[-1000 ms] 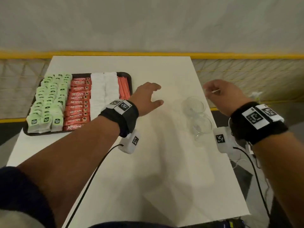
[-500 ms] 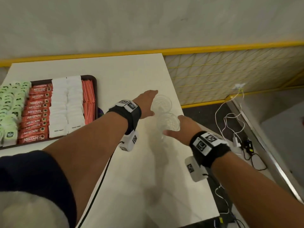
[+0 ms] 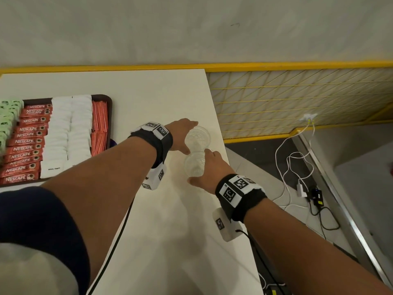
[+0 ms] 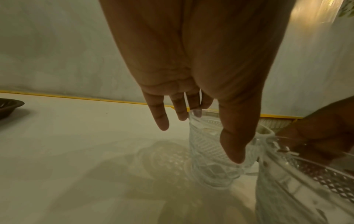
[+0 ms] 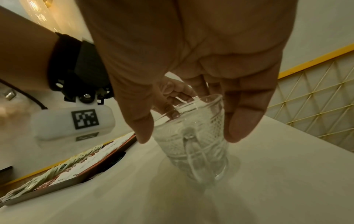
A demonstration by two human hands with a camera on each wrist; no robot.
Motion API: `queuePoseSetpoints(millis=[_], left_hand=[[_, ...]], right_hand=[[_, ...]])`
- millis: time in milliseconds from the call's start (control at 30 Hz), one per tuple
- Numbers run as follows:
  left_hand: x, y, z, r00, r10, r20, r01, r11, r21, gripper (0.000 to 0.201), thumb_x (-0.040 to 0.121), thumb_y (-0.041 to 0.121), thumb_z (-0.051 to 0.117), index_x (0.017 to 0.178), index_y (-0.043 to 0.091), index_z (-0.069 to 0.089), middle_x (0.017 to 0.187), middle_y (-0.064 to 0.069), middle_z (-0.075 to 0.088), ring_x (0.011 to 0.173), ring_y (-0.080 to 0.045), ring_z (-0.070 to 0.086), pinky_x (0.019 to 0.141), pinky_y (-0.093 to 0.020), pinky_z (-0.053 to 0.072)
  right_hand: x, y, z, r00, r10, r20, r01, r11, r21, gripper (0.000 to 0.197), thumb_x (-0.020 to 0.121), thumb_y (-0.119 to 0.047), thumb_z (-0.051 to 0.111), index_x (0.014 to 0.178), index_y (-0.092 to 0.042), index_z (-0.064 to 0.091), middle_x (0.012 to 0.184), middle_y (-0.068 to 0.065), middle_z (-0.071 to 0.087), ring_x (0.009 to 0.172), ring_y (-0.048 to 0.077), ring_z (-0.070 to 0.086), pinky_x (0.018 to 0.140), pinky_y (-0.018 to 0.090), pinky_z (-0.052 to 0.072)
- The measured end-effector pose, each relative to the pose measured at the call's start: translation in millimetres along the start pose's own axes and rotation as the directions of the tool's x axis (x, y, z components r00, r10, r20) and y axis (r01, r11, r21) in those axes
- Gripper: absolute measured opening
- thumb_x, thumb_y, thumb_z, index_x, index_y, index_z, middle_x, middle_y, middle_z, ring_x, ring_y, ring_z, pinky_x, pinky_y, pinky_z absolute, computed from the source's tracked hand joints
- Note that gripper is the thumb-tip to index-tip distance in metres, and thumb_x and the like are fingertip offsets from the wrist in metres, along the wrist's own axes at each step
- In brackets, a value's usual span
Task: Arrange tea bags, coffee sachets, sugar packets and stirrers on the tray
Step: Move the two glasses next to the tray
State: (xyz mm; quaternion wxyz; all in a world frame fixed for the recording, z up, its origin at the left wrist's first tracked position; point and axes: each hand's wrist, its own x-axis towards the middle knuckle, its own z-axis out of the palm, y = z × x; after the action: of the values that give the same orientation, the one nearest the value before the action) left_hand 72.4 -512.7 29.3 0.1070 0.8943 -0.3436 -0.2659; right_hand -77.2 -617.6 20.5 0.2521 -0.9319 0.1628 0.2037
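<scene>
A dark tray (image 3: 109,116) at the table's left holds rows of green tea bags (image 3: 8,116), red coffee sachets (image 3: 27,145), white sugar packets (image 3: 68,135) and thin red sachets (image 3: 99,124). Two clear patterned glass mugs stand by the table's right edge. My left hand (image 3: 179,136) spans the far mug (image 3: 197,138), thumb in front and fingers at its rim (image 4: 195,112), fingers fairly straight. My right hand (image 3: 209,169) straddles the near mug (image 5: 193,136), thumb and fingers on either side, with no firm grip visible.
The white table's right edge (image 3: 221,143) runs just beyond the mugs. Past it are a yellow mesh fence (image 3: 297,99) and white and black cables (image 3: 297,167) on the floor. Bare tabletop (image 3: 180,241) lies in front of me.
The view has swung right. Both hands have moved onto the mugs: the left from open tabletop to the far mug, the right down from the air to the near mug.
</scene>
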Motion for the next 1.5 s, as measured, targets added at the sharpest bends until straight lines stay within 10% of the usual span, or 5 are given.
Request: queuePoseSetpoints(millis=[333, 567, 767, 933, 1500], left_hand=[[-17, -44, 6, 0.976, -0.171, -0.139, 0.123, 0.947, -0.298, 0.098, 0.062, 0.026, 0.092, 0.143, 0.021, 0.037, 0.135, -0.006, 0.041, 0.118, -0.024, 0.052, 0.099, -0.036, 0.046], [-53, -94, 0, 0.93, -0.279, -0.239, 0.147, 0.878, -0.455, 0.094, 0.061, 0.028, 0.092, 0.138, 0.019, 0.039, 0.131, 0.001, 0.05, 0.107, -0.021, 0.059, 0.088, -0.032, 0.047], [-87, -130, -22, 0.889, -0.343, -0.302, 0.154, 0.847, -0.508, 0.095, 0.065, 0.027, 0.09, 0.142, 0.018, 0.037, 0.138, -0.001, 0.05, 0.119, -0.022, 0.055, 0.098, -0.033, 0.044], [-117, -165, -44, 0.858, -0.372, -0.355, 0.182, 0.865, -0.467, 0.097, 0.066, 0.032, 0.089, 0.145, 0.017, 0.035, 0.141, -0.004, 0.049, 0.126, -0.024, 0.049, 0.098, -0.03, 0.039], [-175, -254, -58, 0.825, -0.427, -0.37, 0.197, 0.831, -0.52, 0.093, 0.064, 0.029, 0.09, 0.142, 0.018, 0.04, 0.136, -0.001, 0.052, 0.112, -0.012, 0.047, 0.092, -0.027, 0.039]], right_hand=[[5, 4, -10, 1.0, -0.012, 0.016, 0.011, 0.999, 0.046, 0.097, 0.061, -0.044, 0.086, 0.137, -0.014, 0.034, 0.126, 0.004, 0.048, 0.116, 0.022, 0.051, 0.087, 0.032, 0.045], [9, 7, -2, 0.99, 0.119, 0.071, -0.12, 0.993, 0.005, 0.03, 0.083, -0.04, 0.072, 0.071, -0.018, 0.055, 0.076, 0.002, 0.068, 0.072, 0.015, 0.064, 0.056, 0.022, 0.042], [30, -29, -3, 0.99, 0.143, 0.007, -0.142, 0.974, 0.173, 0.025, 0.083, -0.032, 0.074, 0.096, -0.011, 0.072, 0.094, 0.002, 0.071, 0.09, 0.019, 0.067, 0.073, 0.025, 0.049], [62, -71, 7, 0.988, 0.156, -0.025, -0.138, 0.929, 0.344, 0.017, 0.078, -0.028, 0.077, 0.083, -0.013, 0.07, 0.092, 0.008, 0.074, 0.089, 0.023, 0.07, 0.087, 0.036, 0.055], [146, -201, 41, 0.982, 0.144, -0.123, -0.07, 0.878, 0.473, 0.013, 0.091, -0.021, 0.066, 0.092, -0.009, 0.07, 0.087, 0.001, 0.072, 0.07, 0.012, 0.068, 0.066, 0.023, 0.056]])
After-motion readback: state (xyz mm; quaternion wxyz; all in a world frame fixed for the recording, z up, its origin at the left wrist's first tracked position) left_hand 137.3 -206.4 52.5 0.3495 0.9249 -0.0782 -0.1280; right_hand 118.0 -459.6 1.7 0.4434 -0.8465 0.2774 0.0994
